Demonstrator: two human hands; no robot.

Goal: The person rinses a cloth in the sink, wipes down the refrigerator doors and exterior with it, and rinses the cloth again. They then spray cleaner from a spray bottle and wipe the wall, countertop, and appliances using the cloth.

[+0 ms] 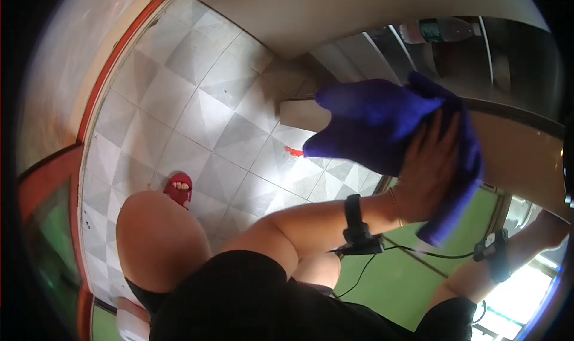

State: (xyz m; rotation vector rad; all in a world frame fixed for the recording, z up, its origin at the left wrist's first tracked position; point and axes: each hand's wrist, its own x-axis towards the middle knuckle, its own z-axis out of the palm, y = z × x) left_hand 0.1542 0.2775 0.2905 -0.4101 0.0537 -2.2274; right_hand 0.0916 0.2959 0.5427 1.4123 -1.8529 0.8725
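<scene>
My left hand (pixel 427 170) is on a purple-blue cloth (pixel 371 116), its back to me and its fingers laid over the bunched fabric. One end of the cloth spreads out over the floor side, and the other drapes past my wrist. Close behind it is a pale panel edge (pixel 514 134) of an open shelved unit; whether the cloth touches it, I cannot tell. At the far right edge, my right hand (pixel 551 228) is raised beside the same unit. Its fingers are hidden, so its grip does not show.
A plastic bottle (pixel 439 30) rests inside the shelved unit. Black straps with small devices (pixel 359 233) sit on both forearms, joined by a cable (pixel 427 254). Below are a tiled floor (pixel 197 119), a red scrap (pixel 293 152) and my red slipper (pixel 179 185). Red-framed doors (pixel 78 155) stand at left.
</scene>
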